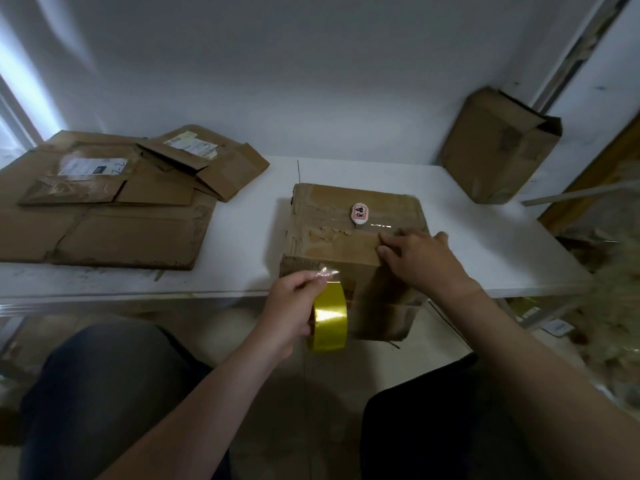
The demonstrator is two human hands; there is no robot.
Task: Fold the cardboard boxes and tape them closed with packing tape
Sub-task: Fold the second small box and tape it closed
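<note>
A folded brown cardboard box (332, 233) stands at the front edge of the white table (242, 223), overhanging it toward me. A red and white sticker sits on its top, with a shiny strip of clear tape beside it. My right hand (422, 259) lies on the box's top near edge, fingers spread flat and pressing down on the cardboard. My left hand (294, 308) grips a yellow roll of packing tape (329, 317) just in front of the box, and its fingertips pinch the crumpled loose end of the tape above the roll.
Several flattened cardboard boxes (104, 206) lie stacked on the table's left side. An assembled box with open flaps (498, 147) stands at the back right against the wall. Pale straw-like clutter fills the floor to the right. My knees are below the table edge.
</note>
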